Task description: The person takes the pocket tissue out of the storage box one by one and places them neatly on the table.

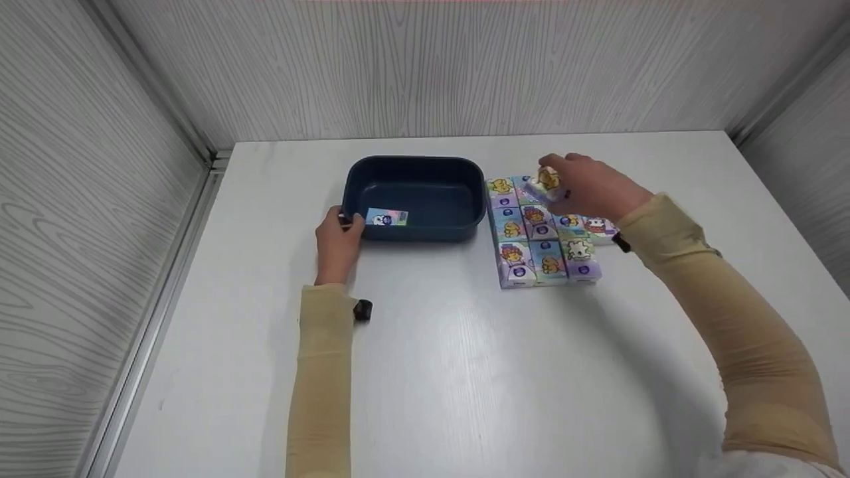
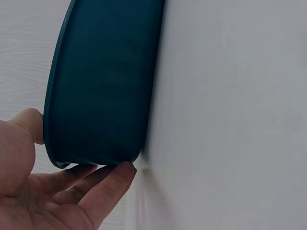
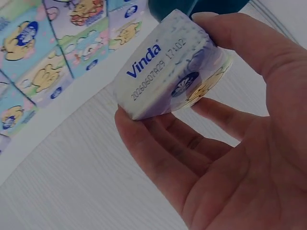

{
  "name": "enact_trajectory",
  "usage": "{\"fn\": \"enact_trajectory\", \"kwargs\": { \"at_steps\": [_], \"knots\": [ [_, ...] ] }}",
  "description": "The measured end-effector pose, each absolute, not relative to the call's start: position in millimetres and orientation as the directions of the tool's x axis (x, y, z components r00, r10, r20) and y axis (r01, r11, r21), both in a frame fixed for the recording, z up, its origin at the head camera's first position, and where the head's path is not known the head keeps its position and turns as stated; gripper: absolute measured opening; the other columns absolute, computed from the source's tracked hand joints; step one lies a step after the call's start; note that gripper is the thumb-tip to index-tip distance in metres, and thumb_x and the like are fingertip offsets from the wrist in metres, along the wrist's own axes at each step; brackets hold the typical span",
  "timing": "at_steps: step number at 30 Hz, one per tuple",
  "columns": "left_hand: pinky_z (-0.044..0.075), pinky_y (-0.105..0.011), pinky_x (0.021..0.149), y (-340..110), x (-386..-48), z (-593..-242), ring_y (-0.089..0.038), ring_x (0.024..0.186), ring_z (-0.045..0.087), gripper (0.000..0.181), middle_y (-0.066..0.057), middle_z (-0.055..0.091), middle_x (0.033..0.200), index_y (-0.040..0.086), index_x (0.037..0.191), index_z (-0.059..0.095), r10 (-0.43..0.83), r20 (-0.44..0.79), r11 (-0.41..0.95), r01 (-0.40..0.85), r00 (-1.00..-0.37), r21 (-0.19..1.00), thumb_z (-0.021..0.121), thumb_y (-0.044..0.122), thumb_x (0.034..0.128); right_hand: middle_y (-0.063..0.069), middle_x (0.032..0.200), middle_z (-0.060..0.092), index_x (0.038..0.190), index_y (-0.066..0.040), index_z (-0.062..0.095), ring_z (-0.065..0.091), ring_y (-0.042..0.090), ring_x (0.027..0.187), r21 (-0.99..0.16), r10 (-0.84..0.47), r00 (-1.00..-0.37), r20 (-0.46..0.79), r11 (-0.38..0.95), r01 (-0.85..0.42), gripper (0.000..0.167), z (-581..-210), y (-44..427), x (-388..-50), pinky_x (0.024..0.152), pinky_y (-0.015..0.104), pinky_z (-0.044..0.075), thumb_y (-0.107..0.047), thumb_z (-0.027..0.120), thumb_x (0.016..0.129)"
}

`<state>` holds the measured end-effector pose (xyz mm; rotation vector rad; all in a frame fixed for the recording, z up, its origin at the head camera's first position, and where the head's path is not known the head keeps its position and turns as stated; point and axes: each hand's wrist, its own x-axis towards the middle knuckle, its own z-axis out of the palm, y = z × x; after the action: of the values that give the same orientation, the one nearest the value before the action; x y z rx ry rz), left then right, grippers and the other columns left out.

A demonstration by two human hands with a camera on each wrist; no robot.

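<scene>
My left hand [image 1: 339, 245] grips the left end of a dark blue plastic basin [image 1: 425, 234], thumb at the rim and fingers along the outer wall, as the left wrist view shows. One small tissue pack [image 1: 387, 217] lies in the basin's front left corner. Above the far side of a block of packs, my right hand [image 1: 597, 186] pinches a pocket tissue pack [image 3: 163, 72] marked "Vinda" between thumb and fingers. Below that hand, several cartoon-printed tissue packs [image 1: 546, 259] lie side by side in rows, some of them partly hidden by it.
The basin and the packs rest on a white table [image 1: 425, 372], the packs just right of the basin. A grey wood-grain panel [image 1: 425, 73] rises behind the table, and similar panels stand at both sides.
</scene>
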<state>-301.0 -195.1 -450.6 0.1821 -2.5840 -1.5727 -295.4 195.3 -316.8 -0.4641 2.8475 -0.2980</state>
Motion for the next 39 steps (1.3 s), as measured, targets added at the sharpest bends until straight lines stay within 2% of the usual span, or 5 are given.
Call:
{"fn": "enact_trajectory", "kwargs": {
  "at_steps": [8,15,25,32,39],
  "knots": [
    [0.046,-0.033,0.087,-196,-303,-450,-0.021,0.101,0.056,0.04,-0.015,0.059,0.115,0.0,0.127,0.05,-0.165,0.012,0.464,-0.067,-0.986,0.883,0.051,0.024,0.0958,0.026,0.113,0.052,0.141,0.001,0.035,0.054,0.036,0.093,-0.225,-0.192,-0.958,-0.215,0.964,-0.142,0.073,-340,267,-254,0.078,0.054,0.045,-0.017,0.073,0.082],
    [0.044,-0.035,0.091,-197,-304,-447,-0.023,0.106,0.055,0.042,-0.017,0.058,0.119,-0.001,0.129,0.049,-0.156,0.008,0.472,-0.068,-0.988,0.879,0.051,0.025,0.0964,0.025,0.104,0.053,0.139,0.004,0.035,0.053,0.032,0.085,-0.235,-0.164,-0.957,-0.24,0.966,-0.107,0.072,-358,301,-227,0.072,0.05,0.044,-0.019,0.07,0.081],
    [0.045,-0.036,0.089,-196,-303,-450,-0.023,0.103,0.056,0.04,-0.017,0.059,0.115,-0.001,0.127,0.05,-0.155,0.022,0.461,-0.052,-0.988,0.886,0.051,0.024,0.0959,0.03,0.111,0.053,0.14,0.007,0.034,0.053,0.035,0.091,-0.21,-0.115,-0.929,-0.352,0.977,-0.042,0.076,-384,313,-202,0.077,0.054,0.044,-0.024,0.072,0.082],
    [0.045,-0.034,0.089,-196,-303,-452,-0.022,0.103,0.056,0.042,-0.016,0.059,0.116,0.0,0.129,0.049,-0.153,0.011,0.456,-0.061,-0.988,0.888,0.049,0.025,0.0965,0.026,0.103,0.055,0.133,0.007,0.035,0.053,0.032,0.085,-0.273,-0.122,-0.945,-0.304,0.961,-0.037,0.079,-399,314,-191,0.07,0.048,0.045,-0.029,0.078,0.078],
    [0.045,-0.035,0.089,-196,-302,-450,-0.022,0.103,0.056,0.042,-0.016,0.059,0.118,0.0,0.13,0.049,-0.159,0.0,0.457,-0.074,-0.987,0.886,0.05,0.026,0.0965,0.028,0.112,0.043,0.12,0.008,0.037,0.048,0.035,0.092,-0.291,-0.128,-0.933,-0.336,0.956,-0.027,0.07,-399,311,-185,0.079,0.053,0.043,-0.018,0.082,0.074]
  ]
}}
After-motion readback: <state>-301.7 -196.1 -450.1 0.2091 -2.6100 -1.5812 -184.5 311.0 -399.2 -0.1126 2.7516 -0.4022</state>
